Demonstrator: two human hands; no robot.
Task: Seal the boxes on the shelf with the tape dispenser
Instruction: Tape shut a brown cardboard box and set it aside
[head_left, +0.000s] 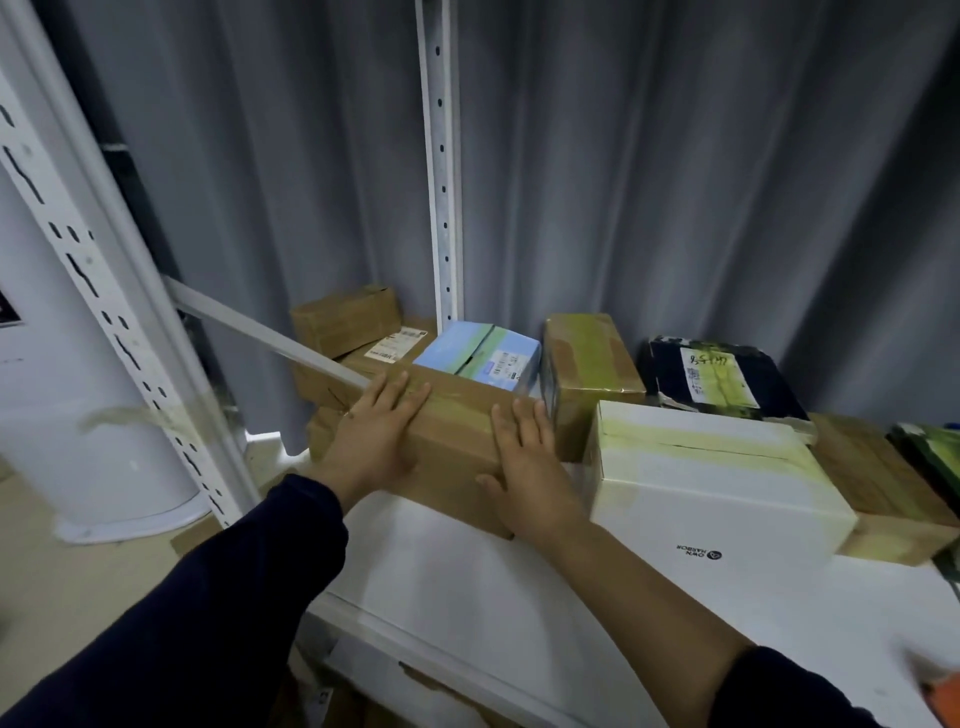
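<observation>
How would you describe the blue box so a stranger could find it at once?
Find the white post at the back of the shelf. The blue box lies at its foot, behind the long brown box. It alone is pale blue; its neighbours are brown, black or white.

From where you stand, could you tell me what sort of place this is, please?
Probably a parcel storeroom or packing area: a taped blue box and black box with shipping labels sit on a white shelf with a slotted metal upright.
</observation>
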